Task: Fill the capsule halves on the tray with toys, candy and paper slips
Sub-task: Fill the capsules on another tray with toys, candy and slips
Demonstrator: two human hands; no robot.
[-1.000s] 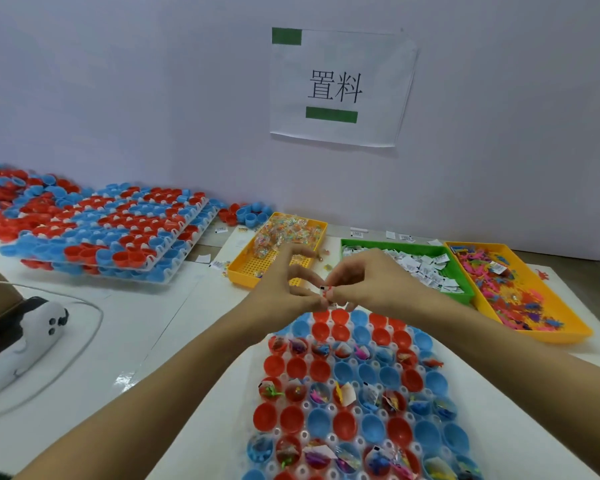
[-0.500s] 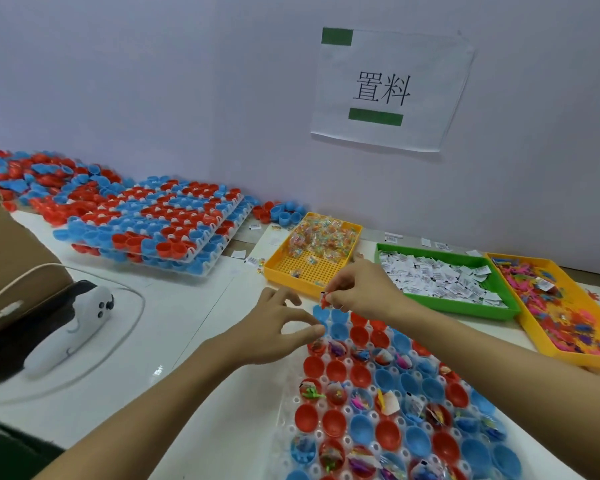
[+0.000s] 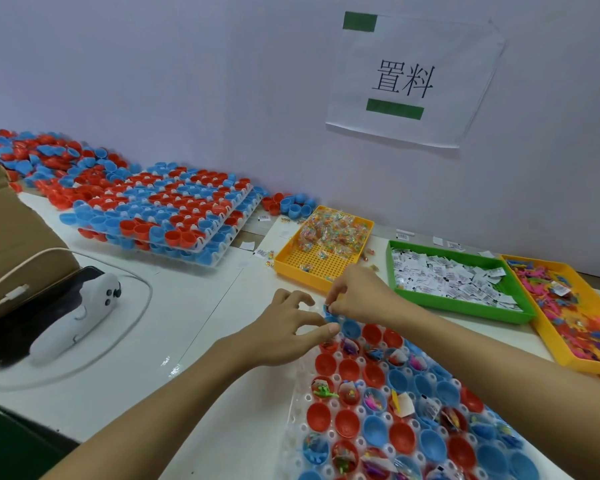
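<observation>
On the wall, a sign (image 3: 409, 79) reads "置料"; right hand (image 3: 359, 297) pinches something small, left hand (image 3: 284, 332) loosely open.

The right hand (image 3: 361, 296) is lower now, down at the far left corner of the tray (image 3: 297, 403), its fingertips pinching a small item over a blue capsule half (image 3: 330, 315) there. A second ago both hands met above the tray. The left hand (image 3: 284, 332) has since parted from the right and sunk beside the tray's far left corner, fingers spread.
</observation>
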